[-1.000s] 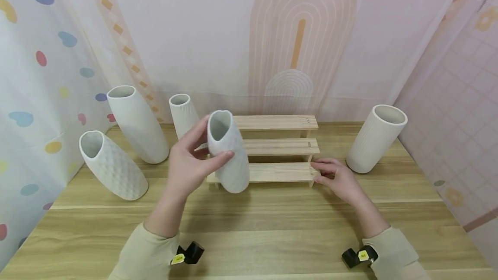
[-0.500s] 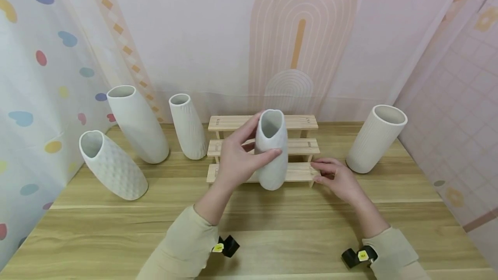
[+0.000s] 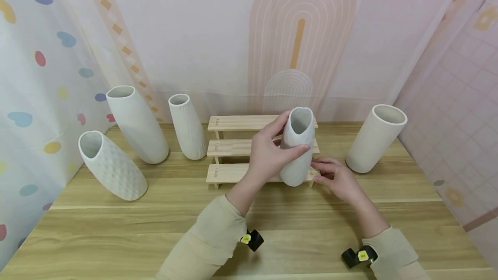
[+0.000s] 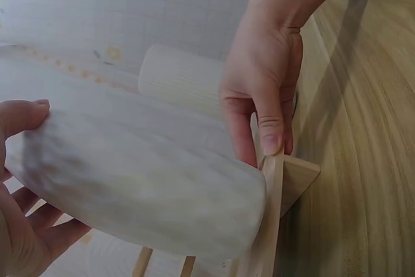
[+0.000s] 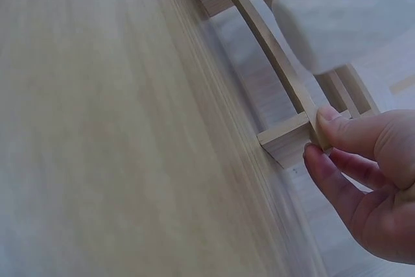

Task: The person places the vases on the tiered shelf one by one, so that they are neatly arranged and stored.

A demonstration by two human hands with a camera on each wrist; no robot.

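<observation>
My left hand [image 3: 270,148] grips a white dimpled vase [image 3: 297,159] from its left side, thumb across the front. The vase is nearly upright, its heart-shaped mouth facing up, and its base overlaps the right end of the lowest shelf in the head view. A three-tier wooden stand [image 3: 229,173] stands behind it. With thumb and fingers my right hand [image 3: 337,179] pinches the right end of the stand's lowest board, as the right wrist view shows on the wooden board [image 5: 275,53]. In the left wrist view the vase [image 4: 142,180] slants close over the board's end.
Left of the stand are a slim ribbed vase [image 3: 188,128], a tall smooth vase [image 3: 138,126] and a dimpled vase [image 3: 114,167]. A wide ribbed vase [image 3: 373,141] stands to the right. Patterned curtains [image 3: 194,33] hang behind the wooden table [image 3: 116,237].
My left hand has carried the dimpled vase rightward, from the stand's left part to its right end. My right hand has stayed at the board's right end.
</observation>
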